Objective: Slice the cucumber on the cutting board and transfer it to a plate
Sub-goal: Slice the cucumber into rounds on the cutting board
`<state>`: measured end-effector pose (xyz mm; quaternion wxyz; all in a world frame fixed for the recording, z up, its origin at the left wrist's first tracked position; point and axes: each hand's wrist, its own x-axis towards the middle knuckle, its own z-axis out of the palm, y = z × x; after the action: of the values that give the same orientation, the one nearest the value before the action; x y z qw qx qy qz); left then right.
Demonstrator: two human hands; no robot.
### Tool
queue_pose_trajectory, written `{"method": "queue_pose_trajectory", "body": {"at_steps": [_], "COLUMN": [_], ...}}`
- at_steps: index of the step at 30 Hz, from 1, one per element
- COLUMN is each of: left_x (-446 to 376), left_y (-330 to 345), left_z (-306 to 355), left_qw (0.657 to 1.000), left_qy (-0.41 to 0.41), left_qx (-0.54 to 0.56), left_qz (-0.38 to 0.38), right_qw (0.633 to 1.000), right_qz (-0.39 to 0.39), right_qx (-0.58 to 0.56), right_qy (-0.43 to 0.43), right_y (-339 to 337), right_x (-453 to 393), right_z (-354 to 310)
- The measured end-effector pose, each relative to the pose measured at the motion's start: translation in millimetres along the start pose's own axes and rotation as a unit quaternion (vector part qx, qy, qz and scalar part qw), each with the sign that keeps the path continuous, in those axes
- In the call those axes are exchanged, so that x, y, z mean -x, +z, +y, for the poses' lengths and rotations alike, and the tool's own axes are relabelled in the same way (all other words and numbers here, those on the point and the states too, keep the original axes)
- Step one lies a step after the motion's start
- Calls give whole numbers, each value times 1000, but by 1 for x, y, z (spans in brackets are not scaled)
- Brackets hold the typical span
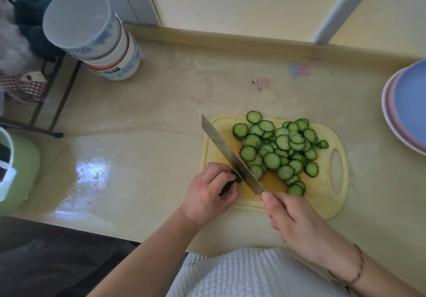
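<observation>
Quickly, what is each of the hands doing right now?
Left hand: closed on the cucumber end, pinning it to the cutting board.
Right hand: closed around the knife handle.

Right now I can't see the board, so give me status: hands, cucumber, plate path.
Left hand pins cucumber stub; right hand holds knife. Slices piled on cutting board. Plates far right, nothing between.

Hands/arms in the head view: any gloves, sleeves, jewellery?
Both are bare: no gloves, and no sleeves on the forearms as far as the frame shows. The left hand has no ring, watch or band in view. The right hand has a thin dark beaded bracelet around the wrist. No tattoos or markings visible. A white ribbed garment shows between the arms at the bottom edge.
</observation>
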<state>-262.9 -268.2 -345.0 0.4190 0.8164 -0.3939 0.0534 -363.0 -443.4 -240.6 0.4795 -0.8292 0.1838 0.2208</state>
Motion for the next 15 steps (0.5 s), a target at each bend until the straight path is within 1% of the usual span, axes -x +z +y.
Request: {"method": "queue_pose_trajectory", "body": {"at_steps": [10,15], "left_x": [-4,-4], "left_y": [0,1], "left_z": [-1,-1], "left_qw": [1000,1000], "left_qy": [3,3], "left_qx": [-1,0], "left_qz": [8,20], "right_qw": [999,998], "right_qz": [20,16], "right_qx": [35,46], "right_qy": [-19,-26], "right_y": [0,1], "right_x": [11,10], "right_z": [-11,-10]}}
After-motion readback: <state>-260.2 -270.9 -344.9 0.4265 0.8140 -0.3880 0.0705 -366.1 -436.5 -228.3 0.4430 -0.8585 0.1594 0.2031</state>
